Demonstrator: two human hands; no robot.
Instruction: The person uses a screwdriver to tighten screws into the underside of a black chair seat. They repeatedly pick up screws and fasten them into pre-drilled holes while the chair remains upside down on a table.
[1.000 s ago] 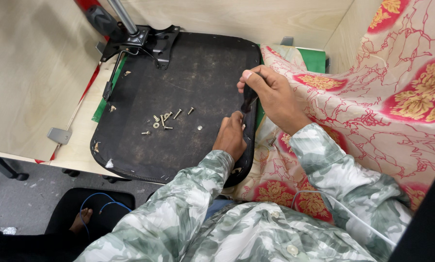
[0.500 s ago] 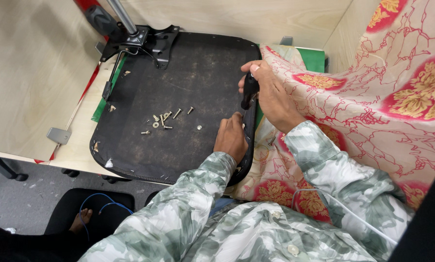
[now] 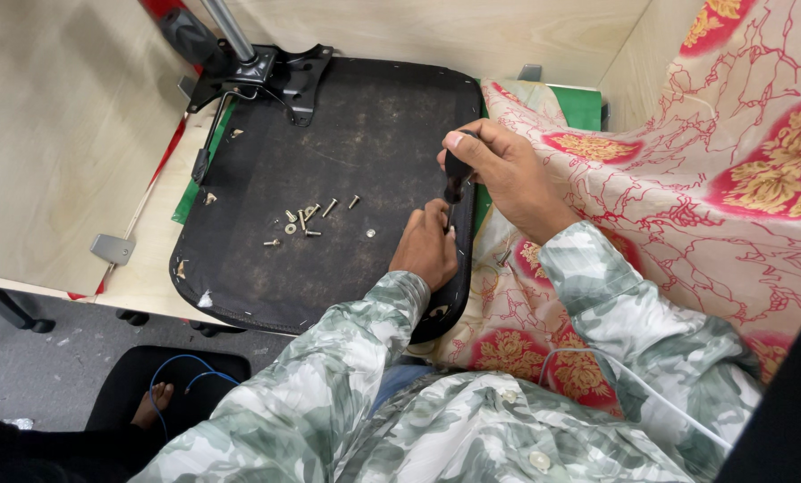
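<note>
In the head view, a screw appears to be driven at the right edge of the upturned chair seat (image 3: 329, 188). The screwdriver (image 3: 455, 179) is gripped upright in the closed right hand (image 3: 508, 174). The left hand (image 3: 427, 250), curled, is pressed on the seat by the tip. Steady downward pressure seems needed next. Loose screws (image 3: 307, 219) lie mid-seat.
</note>
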